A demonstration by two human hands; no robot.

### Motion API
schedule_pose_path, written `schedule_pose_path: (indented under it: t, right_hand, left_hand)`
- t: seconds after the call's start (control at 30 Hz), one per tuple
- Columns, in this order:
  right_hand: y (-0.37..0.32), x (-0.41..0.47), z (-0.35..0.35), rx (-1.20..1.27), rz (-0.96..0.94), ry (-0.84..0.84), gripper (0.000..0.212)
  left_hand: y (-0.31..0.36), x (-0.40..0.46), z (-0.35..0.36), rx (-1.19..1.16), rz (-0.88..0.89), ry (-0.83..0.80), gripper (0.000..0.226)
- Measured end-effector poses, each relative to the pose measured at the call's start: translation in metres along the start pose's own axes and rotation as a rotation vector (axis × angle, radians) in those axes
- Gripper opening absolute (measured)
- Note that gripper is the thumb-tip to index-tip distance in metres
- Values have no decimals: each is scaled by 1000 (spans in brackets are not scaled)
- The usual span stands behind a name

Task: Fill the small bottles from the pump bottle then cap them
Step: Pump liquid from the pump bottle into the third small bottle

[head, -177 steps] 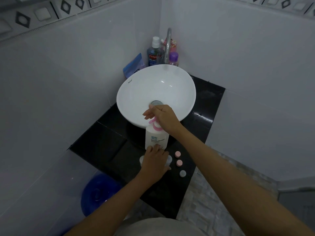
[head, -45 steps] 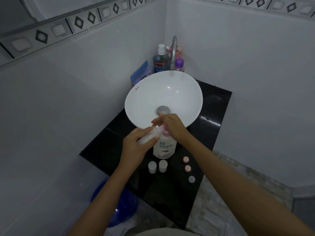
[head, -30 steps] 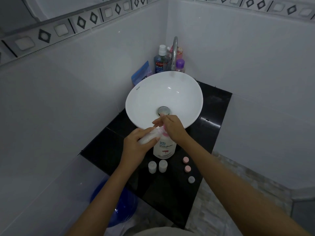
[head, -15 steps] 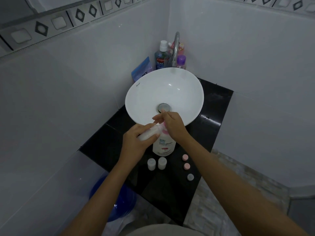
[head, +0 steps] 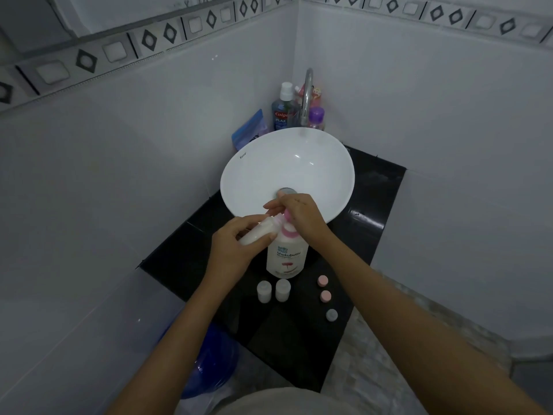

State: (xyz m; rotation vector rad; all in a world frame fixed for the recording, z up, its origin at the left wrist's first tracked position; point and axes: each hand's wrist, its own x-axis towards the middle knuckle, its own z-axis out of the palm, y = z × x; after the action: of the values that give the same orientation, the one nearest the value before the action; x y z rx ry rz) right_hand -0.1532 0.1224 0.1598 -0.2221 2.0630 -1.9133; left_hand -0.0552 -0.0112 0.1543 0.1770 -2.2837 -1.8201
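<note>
A white pump bottle (head: pixel 286 259) with a pink pump stands on the black counter (head: pixel 368 232) in front of the sink. My right hand (head: pixel 302 215) rests on top of the pump head. My left hand (head: pixel 236 244) holds a small white bottle (head: pixel 259 233) tilted, its mouth at the pink spout. Two more small bottles (head: pixel 264 292) (head: pixel 282 290) stand uncapped just in front of the pump bottle. To their right lie two pink caps (head: pixel 322 280) (head: pixel 325 296) and a grey cap (head: pixel 331 315).
A white bowl sink (head: pixel 269 169) with a chrome tap (head: pixel 306 97) fills the back of the counter. Mouthwash (head: pixel 281 110), a purple-capped bottle (head: pixel 316 118) and a blue pouch (head: pixel 250 130) stand in the corner. A blue bucket (head: pixel 209 360) sits on the floor at the left.
Both hands stay at the pump with the small bottle at the spout; only the view has shifted a little. Much earlier, my left hand was down on the counter by the small bottles.
</note>
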Motion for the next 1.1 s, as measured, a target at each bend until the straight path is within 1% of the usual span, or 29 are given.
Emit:
schedule_pose_path:
  t: [0.2,0.37,0.57,0.93,1.1]
  right_hand:
    - [0,1,-2,-57,0,11,38]
    - [1,2,-1,-71,20,18,37]
    - [3,2,-2,-99,-3,19,37]
    - [4,5,-2,-66,-26,5,35]
    - [0,2,-1,-46,-12,12,37]
  left_hand:
    - [-5,-4,-1,47,-19,-12,39]
    - [-9,-4,-1,83,5,-34,38]
    - [-11,-5,-2,107,13,-26,38]
    - [-13,-10,-5,105,22,-5,37]
    - [-15,-15,-10,52,8,18,36]
